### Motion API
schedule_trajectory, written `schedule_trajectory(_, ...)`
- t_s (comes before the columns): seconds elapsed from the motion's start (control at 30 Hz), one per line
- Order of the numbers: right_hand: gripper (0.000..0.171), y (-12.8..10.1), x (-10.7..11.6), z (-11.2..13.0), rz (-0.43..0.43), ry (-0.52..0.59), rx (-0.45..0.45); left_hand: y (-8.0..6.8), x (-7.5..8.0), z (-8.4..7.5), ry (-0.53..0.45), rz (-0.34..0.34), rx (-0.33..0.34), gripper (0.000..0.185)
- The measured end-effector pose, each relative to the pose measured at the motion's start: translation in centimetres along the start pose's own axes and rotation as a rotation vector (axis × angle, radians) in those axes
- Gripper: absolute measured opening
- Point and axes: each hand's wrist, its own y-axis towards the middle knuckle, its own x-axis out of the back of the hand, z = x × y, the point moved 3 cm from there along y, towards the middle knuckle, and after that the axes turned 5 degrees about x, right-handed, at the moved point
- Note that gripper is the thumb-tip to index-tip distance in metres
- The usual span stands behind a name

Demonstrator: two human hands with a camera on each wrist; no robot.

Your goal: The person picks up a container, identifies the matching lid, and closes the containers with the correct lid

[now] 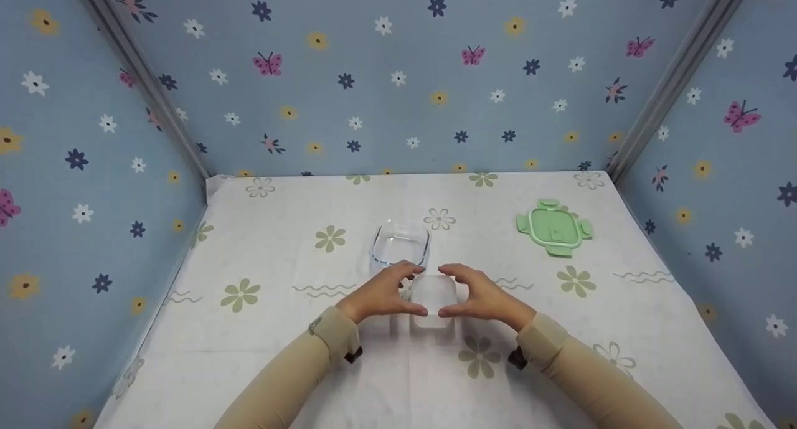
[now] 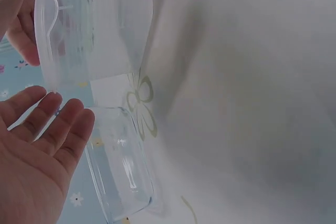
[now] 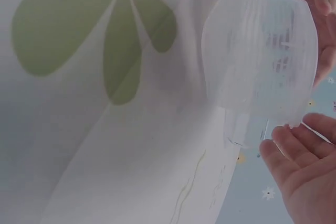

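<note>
A small frosted translucent plastic container (image 1: 434,292) with rounded corners is between my two hands, in the middle of the cloth. On its left, my left hand (image 1: 387,292) makes a wide C, thumb towards the near corner and fingertips right at the far corner of the rim. Mirroring it, my right hand (image 1: 482,295) curves around the right side, its fingertips close at the rim. The wrist views show loosely extended fingers on both hands, with the ribbed side of the container (image 2: 100,30) facing the cameras. Just behind stands an uncovered clear glass container (image 1: 400,245).
A light green lid (image 1: 554,226) with four side flaps unfolded lies at the back right. White cloth with green flowers (image 1: 240,295) covers the table. Blue flowered panels (image 1: 398,80) enclose the back and both sides, joined by grey posts (image 1: 679,74).
</note>
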Motion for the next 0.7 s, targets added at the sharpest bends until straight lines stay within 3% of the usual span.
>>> schedule_trajectory(0.2, 0.083, 0.28, -0.32, -0.09, 0.022, -0.072, 0.024, 0.29, -0.27, -0.36, 0.067, 0.007, -0.029, 0.086)
schedule_trajectory(0.7, 0.080, 0.68, 0.26, 0.20, 0.143, -0.081, -0.007, 0.71, -0.22, -0.41, 0.049, 0.045, 0.013, 0.084)
